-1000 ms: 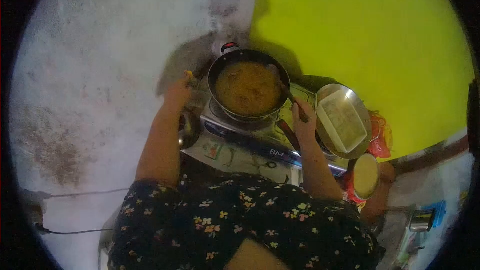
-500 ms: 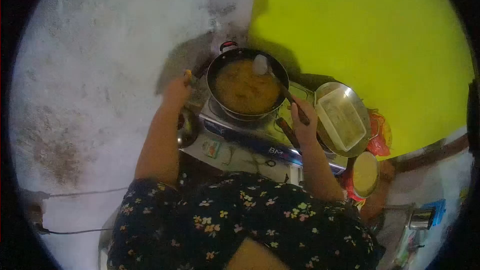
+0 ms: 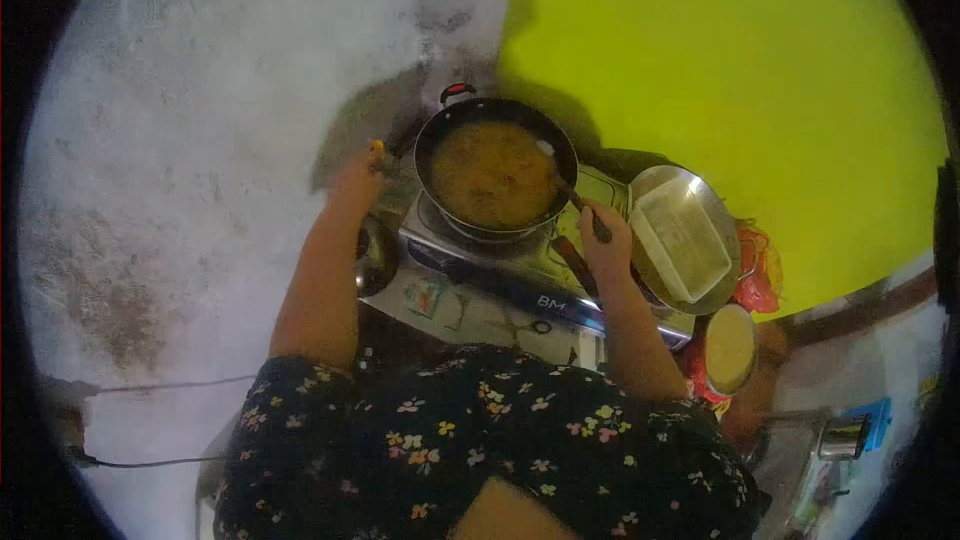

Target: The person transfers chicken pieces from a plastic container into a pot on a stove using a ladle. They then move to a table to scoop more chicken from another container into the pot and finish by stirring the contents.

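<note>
A black wok (image 3: pixel 428 172) stands on the stove, filled with a brownish-yellow stew (image 3: pixel 490 175). At its left side my left hand (image 3: pixel 355 187) is closed around the wok's handle, and a small yellow-orange end shows above the fingers. My right hand (image 3: pixel 608 238) grips the dark handle of a ladle (image 3: pixel 601 228) over the wok's right rim. The bowl of the ladle is mostly sunk in the stew near the right wall, with a pale bit showing. On the wok's far edge sits a red and black side handle (image 3: pixel 458 92).
The two-burner stove (image 3: pixel 500 285) carries a metal pan (image 3: pixel 655 185) on its right, with a pale rectangular tub (image 3: pixel 690 245) in it. Nearby are a red plastic bag (image 3: pixel 757 275) and a round yellowish lid (image 3: pixel 730 348). A shiny metal pot (image 3: pixel 374 258) sits left; walls rise behind.
The ladle's bowl has gone from above the stew at the upper right down into it, and its handle has tilted. My left hand stays on the wok handle.
</note>
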The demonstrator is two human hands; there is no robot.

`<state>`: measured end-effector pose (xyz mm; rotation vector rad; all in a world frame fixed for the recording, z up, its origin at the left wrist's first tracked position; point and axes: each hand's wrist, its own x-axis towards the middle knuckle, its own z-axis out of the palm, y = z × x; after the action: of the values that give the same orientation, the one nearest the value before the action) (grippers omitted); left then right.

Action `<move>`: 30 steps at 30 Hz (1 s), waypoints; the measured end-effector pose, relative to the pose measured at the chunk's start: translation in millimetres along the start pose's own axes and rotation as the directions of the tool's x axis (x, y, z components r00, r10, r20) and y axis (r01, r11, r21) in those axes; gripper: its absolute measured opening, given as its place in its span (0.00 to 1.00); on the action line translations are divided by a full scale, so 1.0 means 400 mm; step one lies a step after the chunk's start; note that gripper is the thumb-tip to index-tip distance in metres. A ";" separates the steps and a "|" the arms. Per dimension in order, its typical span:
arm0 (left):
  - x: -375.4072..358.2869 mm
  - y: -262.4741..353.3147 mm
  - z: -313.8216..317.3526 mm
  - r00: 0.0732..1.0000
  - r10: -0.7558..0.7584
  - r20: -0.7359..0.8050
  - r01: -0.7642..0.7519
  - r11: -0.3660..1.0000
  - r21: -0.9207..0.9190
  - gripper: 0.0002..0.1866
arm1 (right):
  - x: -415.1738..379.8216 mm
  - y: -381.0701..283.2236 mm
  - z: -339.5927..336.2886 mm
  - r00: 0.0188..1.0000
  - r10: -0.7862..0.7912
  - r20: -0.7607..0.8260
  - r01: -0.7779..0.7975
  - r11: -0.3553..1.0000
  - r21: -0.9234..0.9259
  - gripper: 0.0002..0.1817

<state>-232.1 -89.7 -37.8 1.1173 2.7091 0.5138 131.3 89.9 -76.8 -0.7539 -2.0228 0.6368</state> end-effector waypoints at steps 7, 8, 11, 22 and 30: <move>0.018 -0.024 0.025 0.999 0.029 -0.019 -0.029 1.000 -0.008 0.30 | 0.030 -0.015 0.046 0.826 0.541 0.160 -0.521 0.622 0.585 0.13; 0.031 -0.038 0.038 0.999 0.032 -0.022 -0.033 0.999 -0.021 0.30 | 0.040 -0.037 0.051 0.805 0.573 0.153 -0.540 0.601 0.589 0.14; 0.016 -0.006 0.006 0.998 -0.013 0.056 0.007 0.994 0.105 0.30 | 0.049 -0.067 0.061 0.805 0.579 0.132 -0.531 0.603 0.596 0.14; 0.005 -0.013 0.021 0.998 0.011 -0.064 -0.010 1.000 0.024 0.30 | 0.031 -0.100 0.051 0.995 -0.100 0.027 0.089 0.960 0.265 0.10; 0.009 -0.034 0.038 0.993 0.094 -0.073 -0.090 0.994 0.064 0.31 | 0.024 -0.196 -0.008 0.945 -0.317 0.086 0.314 0.948 0.051 0.14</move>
<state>-239.3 -92.4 -57.0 1.2684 2.7653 0.4999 108.7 43.5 -17.0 -0.3702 -2.1511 0.5272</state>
